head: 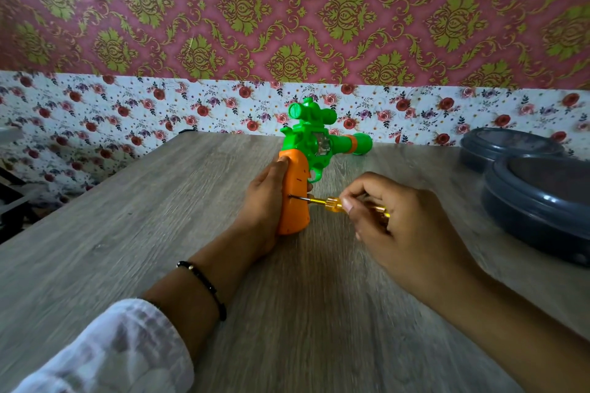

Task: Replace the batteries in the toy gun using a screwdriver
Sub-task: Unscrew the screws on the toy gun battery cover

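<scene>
At centre frame my left hand [266, 201] grips the toy gun [306, 163] while my right hand [399, 217] pinches the screwdriver [332, 202], tip in the grip's screw, so I judge steady turning comes next.

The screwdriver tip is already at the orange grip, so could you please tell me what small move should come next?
Probably turn the screwdriver to loosen the screw: its tip sits in the hole of the toy gun grip, the left hand braces it, the right hand pinches the handle.

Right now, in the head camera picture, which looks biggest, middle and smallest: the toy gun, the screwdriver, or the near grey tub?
1. Near grey tub, though the picture's edge cuts it off and it lies closer.
2. Toy gun.
3. Screwdriver, partly hidden in the right hand.
</scene>
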The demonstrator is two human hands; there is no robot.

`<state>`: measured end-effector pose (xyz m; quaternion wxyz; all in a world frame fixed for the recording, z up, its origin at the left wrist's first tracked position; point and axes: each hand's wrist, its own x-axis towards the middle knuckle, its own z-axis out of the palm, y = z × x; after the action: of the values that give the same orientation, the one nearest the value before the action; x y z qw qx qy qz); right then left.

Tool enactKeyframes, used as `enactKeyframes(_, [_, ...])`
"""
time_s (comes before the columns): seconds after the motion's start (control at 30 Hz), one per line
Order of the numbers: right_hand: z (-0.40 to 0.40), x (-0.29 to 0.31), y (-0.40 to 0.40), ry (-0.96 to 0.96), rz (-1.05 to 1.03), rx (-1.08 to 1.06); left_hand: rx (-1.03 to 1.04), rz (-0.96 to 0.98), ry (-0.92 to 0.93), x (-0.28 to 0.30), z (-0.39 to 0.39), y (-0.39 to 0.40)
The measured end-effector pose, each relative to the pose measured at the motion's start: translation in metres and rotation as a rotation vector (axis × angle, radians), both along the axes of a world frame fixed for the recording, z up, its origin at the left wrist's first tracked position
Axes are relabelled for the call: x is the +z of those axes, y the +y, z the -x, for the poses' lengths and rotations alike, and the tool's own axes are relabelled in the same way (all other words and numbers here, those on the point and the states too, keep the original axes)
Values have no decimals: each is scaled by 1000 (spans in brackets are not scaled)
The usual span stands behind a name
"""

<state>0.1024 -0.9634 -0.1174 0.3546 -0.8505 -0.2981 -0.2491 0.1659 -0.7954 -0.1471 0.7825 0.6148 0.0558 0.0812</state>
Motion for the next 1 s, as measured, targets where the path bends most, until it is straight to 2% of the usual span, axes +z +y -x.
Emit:
enactKeyframes(0.33, [0, 1, 0, 30, -63, 28, 0, -5, -10, -1, -1, 1])
enactKeyframes(0.47, [0, 0, -2, 90, 8, -39, 4, -6, -3, -3, -3, 2])
enactKeyframes(0.63, [-3, 2, -4, 41, 48, -38, -10, -20, 8, -2, -1, 3])
enactKeyframes(0.83, [0, 1, -1, 63, -43, 35, -2, -17, -4, -2, -1, 1])
enactKeyframes(1.0, [2, -1, 2, 95, -42, -16, -6, -7, -25, -2, -2, 1])
